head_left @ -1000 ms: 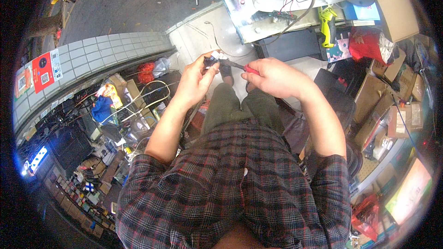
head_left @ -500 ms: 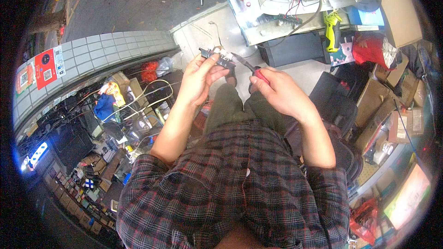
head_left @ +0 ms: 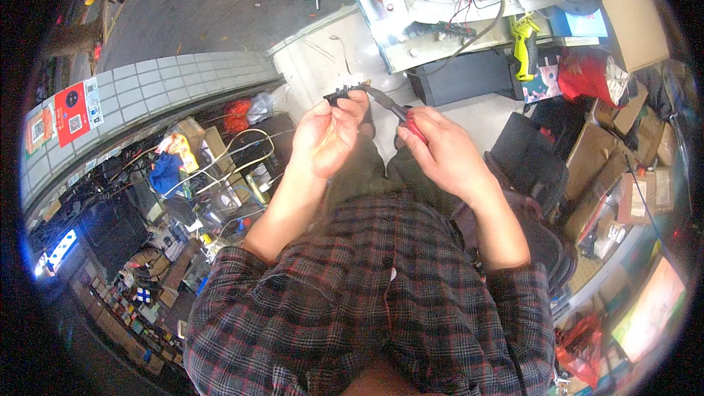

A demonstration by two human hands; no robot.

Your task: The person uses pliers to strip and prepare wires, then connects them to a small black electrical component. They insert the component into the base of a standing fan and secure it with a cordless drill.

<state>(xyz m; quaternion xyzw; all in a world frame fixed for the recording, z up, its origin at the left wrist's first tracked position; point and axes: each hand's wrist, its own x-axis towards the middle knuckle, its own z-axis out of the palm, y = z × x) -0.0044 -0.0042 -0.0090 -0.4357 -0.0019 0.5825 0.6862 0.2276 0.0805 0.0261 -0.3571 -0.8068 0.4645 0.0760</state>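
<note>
My left hand (head_left: 324, 138) is closed on a small black part with pale pieces along its top (head_left: 339, 94), gripped between thumb and fingers in front of me. Most of the part is hidden by the fingers. My right hand (head_left: 449, 152) is wrapped around the red handle of dark-jawed long-nose pliers (head_left: 390, 105). The plier tips reach left to the right end of the part, beside my left fingertips. Whether the jaws bite on it is too small to tell.
Ahead to the right stands a workbench (head_left: 405, 59) with a white oval housing (head_left: 440, 1) and loose wires. A yellow-green power tool (head_left: 525, 48) hangs by a dark box (head_left: 466, 82). Tangled cables (head_left: 246, 154) lie left, below a tiled ledge (head_left: 191, 66). Cardboard boxes (head_left: 598, 150) crowd the right.
My left hand has turned, palm now more upward, and the black part is tilted with less of it showing. The plier tips have stayed close to it; my right hand has barely moved.
</note>
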